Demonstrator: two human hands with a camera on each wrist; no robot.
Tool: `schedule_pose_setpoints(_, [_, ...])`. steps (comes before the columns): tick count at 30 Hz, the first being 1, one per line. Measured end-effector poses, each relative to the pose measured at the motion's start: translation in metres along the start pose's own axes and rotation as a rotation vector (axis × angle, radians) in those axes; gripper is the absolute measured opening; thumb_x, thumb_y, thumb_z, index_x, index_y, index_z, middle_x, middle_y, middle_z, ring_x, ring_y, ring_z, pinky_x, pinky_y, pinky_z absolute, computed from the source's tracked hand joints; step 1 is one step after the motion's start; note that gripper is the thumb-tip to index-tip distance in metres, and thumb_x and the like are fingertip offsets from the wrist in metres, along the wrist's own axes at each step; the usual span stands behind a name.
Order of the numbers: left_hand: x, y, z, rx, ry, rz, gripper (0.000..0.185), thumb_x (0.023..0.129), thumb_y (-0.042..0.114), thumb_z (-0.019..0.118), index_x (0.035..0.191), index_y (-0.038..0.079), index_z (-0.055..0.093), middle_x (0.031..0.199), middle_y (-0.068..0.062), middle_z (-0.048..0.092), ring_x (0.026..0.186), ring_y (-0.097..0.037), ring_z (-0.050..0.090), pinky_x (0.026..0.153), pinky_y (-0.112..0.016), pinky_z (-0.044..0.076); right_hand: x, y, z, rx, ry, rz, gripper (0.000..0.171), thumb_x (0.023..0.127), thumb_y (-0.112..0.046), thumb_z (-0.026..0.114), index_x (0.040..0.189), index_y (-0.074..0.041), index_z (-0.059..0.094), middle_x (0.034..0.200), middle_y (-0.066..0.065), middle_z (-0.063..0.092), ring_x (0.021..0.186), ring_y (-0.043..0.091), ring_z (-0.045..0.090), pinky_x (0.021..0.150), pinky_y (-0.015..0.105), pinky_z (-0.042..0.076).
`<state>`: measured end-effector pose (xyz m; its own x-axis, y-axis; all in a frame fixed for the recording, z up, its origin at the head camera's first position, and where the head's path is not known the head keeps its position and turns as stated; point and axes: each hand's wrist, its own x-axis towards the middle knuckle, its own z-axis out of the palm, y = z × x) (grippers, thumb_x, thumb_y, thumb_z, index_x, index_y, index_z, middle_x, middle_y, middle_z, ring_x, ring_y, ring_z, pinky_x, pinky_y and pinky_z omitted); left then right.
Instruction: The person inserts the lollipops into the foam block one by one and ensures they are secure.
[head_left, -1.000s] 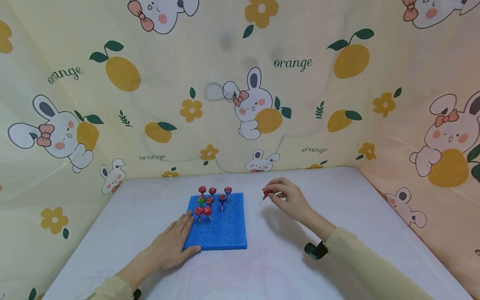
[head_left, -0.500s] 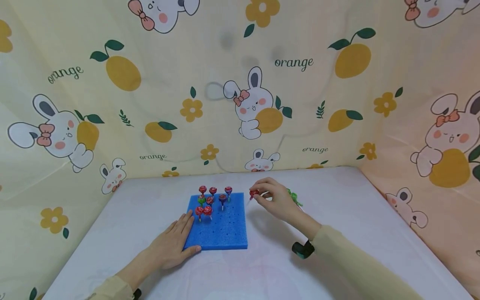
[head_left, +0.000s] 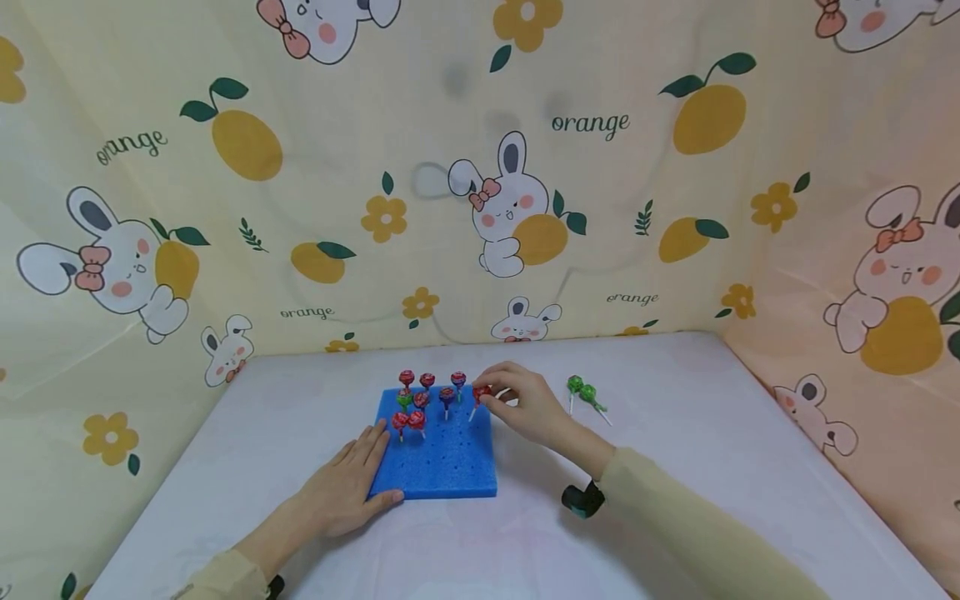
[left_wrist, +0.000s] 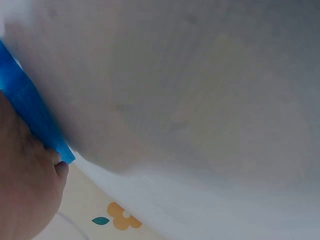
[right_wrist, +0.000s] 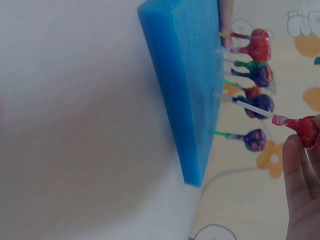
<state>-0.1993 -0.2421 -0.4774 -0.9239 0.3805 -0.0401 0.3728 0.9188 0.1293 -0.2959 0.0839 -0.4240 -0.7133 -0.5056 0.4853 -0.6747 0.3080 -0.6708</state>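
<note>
A blue foam block (head_left: 450, 467) lies flat on the table, with several wrapped lollipops standing upright by their sticks in its left and back part. My left hand (head_left: 337, 487) rests on the block's left edge, fingers straight. Over the block's back right part, my right hand (head_left: 525, 404) pinches a red lollipop (right_wrist: 306, 131) by its wrapped head, its white stick slanting down. In the right wrist view the stick's tip is apart from the foam, in front of a purple lollipop (right_wrist: 257, 106). The left wrist view shows part of the left hand (left_wrist: 27, 175) against the blue edge.
Two green lollipops (head_left: 588, 392) lie on the white table (head_left: 637, 400) right of the block, beyond the right forearm. A cloth with rabbits and oranges (head_left: 375, 125) stands behind and at the sides. The block's front part shows small holes.
My right hand has moved left with the red lollipop, from beside the block to over its back right part. The two green lollipops have come into sight. The left hand stays put.
</note>
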Motion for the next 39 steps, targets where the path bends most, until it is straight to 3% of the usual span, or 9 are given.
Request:
schedule_pose_setpoints(8, [-0.003, 0.005, -0.009, -0.019, -0.006, 0.017, 0.099, 0.101, 0.067, 0.048, 0.162, -0.007, 0.024, 0.171, -0.025, 0.016, 0.157, -0.045, 0.019, 0.124, -0.060, 0.024, 0.004, -0.002, 0.016, -0.005, -0.059, -0.017, 0.021, 0.097, -0.005, 0.073, 0.118, -0.004, 0.075, 0.120, 0.008, 0.069, 0.100, 0.021, 0.070, 0.082, 0.024, 0.060])
schedule_pose_setpoints(25, [-0.003, 0.006, -0.012, -0.020, -0.033, 0.003, 0.101, 0.100, 0.070, 0.046, 0.162, -0.006, 0.022, 0.172, -0.023, 0.015, 0.158, -0.043, 0.017, 0.125, -0.059, 0.022, 0.010, -0.009, 0.036, -0.001, -0.125, 0.029, 0.021, 0.098, -0.010, 0.073, 0.118, -0.014, 0.077, 0.124, 0.002, 0.069, 0.104, 0.017, 0.068, 0.084, 0.028, 0.060])
schedule_pose_setpoints(39, [-0.002, 0.007, -0.011, -0.005, -0.039, -0.003, 0.100, 0.100, 0.069, 0.047, 0.163, -0.005, 0.022, 0.172, -0.023, 0.014, 0.158, -0.042, 0.017, 0.126, -0.058, 0.021, 0.012, -0.009, 0.044, -0.028, -0.147, 0.019, 0.022, 0.098, -0.010, 0.073, 0.120, -0.011, 0.077, 0.126, 0.005, 0.068, 0.106, 0.018, 0.068, 0.084, 0.024, 0.059])
